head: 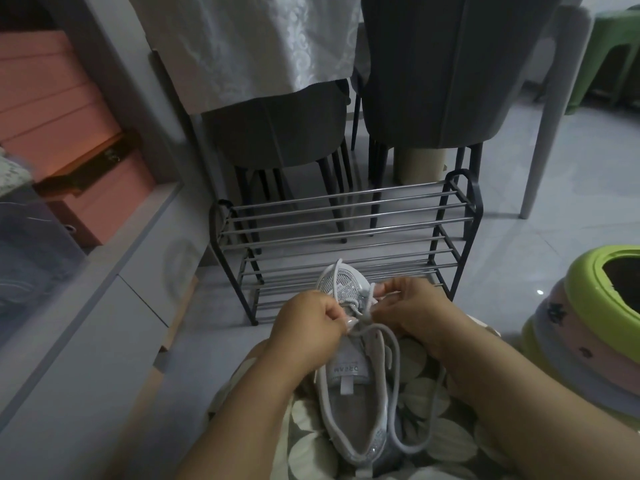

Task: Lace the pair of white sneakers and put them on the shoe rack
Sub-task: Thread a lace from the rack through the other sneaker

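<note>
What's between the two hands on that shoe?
In the head view, the white lace and the sneaker front lie between the left hand and right hand.

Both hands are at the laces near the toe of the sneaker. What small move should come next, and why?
Probably pull the lace through with the right hand while the left hand steadies the sneaker: long slack still trails over the lap, and the shoe rack holds no shoes.

sneaker [349,403]: white mesh cloth, sparkly trim, soft matt lining
lace [391,344]: woven cord, matt
shoe rack [346,216]: shiny metal bars, black matt frame
floor [561,209]: glossy pale tiles
chairs [422,81]: grey matt fabric
stools [595,306]: smooth plastic
</note>
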Tool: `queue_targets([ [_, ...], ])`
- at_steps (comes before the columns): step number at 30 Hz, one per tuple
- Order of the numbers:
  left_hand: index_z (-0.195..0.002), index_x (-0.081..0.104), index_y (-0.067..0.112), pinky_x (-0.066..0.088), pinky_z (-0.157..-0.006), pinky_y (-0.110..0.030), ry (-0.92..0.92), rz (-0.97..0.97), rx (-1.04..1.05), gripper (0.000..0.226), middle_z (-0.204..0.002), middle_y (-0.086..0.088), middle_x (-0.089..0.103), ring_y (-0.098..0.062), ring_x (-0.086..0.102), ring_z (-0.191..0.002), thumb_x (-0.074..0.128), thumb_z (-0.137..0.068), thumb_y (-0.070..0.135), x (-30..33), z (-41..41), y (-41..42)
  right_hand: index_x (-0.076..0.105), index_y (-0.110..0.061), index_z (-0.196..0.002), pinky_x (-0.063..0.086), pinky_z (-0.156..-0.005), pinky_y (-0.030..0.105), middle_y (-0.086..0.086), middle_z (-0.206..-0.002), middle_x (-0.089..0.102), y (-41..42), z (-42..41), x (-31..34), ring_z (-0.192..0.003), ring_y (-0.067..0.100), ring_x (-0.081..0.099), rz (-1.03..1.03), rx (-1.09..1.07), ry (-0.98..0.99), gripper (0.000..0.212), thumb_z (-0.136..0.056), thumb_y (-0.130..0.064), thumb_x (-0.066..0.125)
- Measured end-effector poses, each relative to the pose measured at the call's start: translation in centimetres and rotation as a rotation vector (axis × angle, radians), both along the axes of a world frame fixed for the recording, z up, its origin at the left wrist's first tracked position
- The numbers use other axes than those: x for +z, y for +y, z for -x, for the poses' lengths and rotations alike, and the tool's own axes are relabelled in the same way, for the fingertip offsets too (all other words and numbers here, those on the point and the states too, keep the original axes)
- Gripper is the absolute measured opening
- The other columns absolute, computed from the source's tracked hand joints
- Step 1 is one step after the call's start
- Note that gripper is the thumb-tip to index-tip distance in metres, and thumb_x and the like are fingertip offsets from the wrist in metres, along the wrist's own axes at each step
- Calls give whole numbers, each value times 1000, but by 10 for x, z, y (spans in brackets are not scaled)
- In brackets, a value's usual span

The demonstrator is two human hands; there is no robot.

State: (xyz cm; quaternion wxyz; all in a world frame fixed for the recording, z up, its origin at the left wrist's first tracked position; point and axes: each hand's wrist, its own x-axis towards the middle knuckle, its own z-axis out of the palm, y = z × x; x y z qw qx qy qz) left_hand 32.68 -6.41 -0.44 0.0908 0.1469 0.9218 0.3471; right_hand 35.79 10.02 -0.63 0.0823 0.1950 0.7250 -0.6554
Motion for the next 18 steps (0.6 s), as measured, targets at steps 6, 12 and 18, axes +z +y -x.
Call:
queue_targets([
  [6,-68,70,10,46,-58,-25,-364,-373,-48,16,-58,0,60,-12,55,-58,70,-84,7,45,-10,-38,57,-11,-112,52,-87,52,10,-88,72,4,1,-1,-81,31,67,-25,82,34,46,-72,4,74],
  [12,-65,71,19,44,-64,-19,-310,-258,-317,9,-67,2,58,-9,53,-64,72,-69,28,65,-15,-75,53,-7,-119,53,-64,31,8,-82,64,-2,6,-5,-75,22,62,398,-28,132,53,-74,20,60],
  [18,-70,71,23,42,-63,-24,-397,-70,-412,12,-70,5,58,-11,50,-65,74,-74,34,67,-14,-103,60,-11,-108,36,-58,25,2,-72,61,11,11,-7,-62,12,48,368,-224,206,18,-90,-8,57],
])
